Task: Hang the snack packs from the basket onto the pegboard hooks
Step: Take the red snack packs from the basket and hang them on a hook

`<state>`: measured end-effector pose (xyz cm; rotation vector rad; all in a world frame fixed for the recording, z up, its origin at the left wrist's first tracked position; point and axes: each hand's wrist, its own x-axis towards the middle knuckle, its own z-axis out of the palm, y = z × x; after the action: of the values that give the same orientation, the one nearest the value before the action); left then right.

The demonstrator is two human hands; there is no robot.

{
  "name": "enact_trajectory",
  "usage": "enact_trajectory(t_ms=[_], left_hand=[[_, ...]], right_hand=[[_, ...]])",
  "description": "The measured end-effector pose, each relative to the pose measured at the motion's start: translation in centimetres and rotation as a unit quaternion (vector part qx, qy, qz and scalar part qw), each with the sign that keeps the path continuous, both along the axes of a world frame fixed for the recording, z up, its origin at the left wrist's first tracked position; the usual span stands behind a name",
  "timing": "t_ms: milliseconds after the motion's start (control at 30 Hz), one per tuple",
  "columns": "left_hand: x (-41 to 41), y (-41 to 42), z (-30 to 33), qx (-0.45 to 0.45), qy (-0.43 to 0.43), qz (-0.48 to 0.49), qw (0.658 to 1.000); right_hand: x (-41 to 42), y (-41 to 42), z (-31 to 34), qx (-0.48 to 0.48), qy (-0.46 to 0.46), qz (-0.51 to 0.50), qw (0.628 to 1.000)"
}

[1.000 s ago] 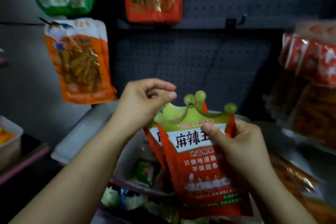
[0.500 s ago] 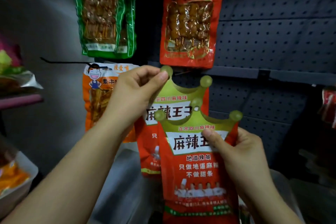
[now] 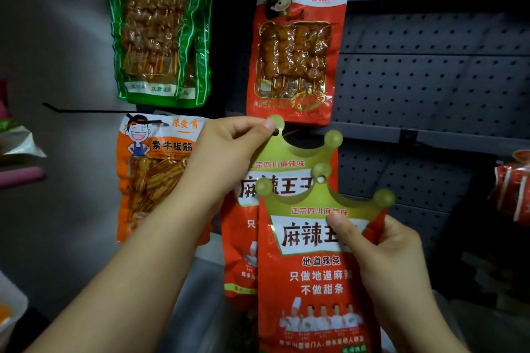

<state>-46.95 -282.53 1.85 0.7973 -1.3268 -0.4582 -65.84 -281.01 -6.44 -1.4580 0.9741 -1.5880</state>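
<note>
- The left hand pinches the crown-shaped green top of a red foil snack pack, raised to the dark perforated pegboard, just below a hanging red skewer pack.
- The hook there is hard to see; the small hanging hole could miss it, and the pack would drop.
- The right hand grips a second, identical pack in front, which could slip while attention is elsewhere.

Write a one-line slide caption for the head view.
Left hand lifts one crown-topped red pack toward the pegboard; right hand holds another.
</note>
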Motion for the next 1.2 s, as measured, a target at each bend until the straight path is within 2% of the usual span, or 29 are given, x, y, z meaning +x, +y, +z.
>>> enact_trajectory(t_ms=[167, 267, 367, 467, 533, 700, 933, 1100, 1200], left_hand=[[0.3, -1.3, -0.4, 0.028, 0.017, -0.077, 0.996], [0.8, -3.2, -1.9, 0.016, 0.006, -0.031, 0.999], [1.1, -5.6, -4.0, 0.042, 0.023, -0.022, 0.999], [1.3, -7.8, -5.6, 0.092, 0.064, -0.084, 0.99], [1.3, -9.3, -6.3, 0.104, 0.049, -0.104, 0.988], [0.8, -13.5, -6.2, 0.097, 0.039, -0.07, 0.992], [-0.4, -18.9, -4.9, 0.135, -0.002, -0.027, 0.99], [-0.5, -20.4, -5.0, 0.136, 0.007, 0.005, 0.991], [-0.3, -19.7, -5.2, 0.117, -0.008, 0.052, 0.992]], right_hand=[[-0.2, -1.3, -0.2, 0.01, 0.017, 0.001, 1.0], [-0.2, -2.2, -0.7, 0.021, 0.021, -0.002, 1.0], [-0.2, -3.6, -1.0, 0.027, -0.002, -0.013, 1.0], [-0.2, -5.6, -0.9, 0.03, -0.02, -0.032, 0.999], [-0.2, -7.1, -0.8, 0.037, -0.027, -0.043, 0.998], [-0.1, -11.2, -0.3, 0.054, -0.046, -0.064, 0.995], [0.1, -15.7, -0.1, 0.062, -0.054, -0.123, 0.989], [-0.3, -15.6, -0.3, 0.032, -0.042, -0.156, 0.986], [-0.5, -13.9, 0.0, -0.003, -0.034, -0.133, 0.99]])
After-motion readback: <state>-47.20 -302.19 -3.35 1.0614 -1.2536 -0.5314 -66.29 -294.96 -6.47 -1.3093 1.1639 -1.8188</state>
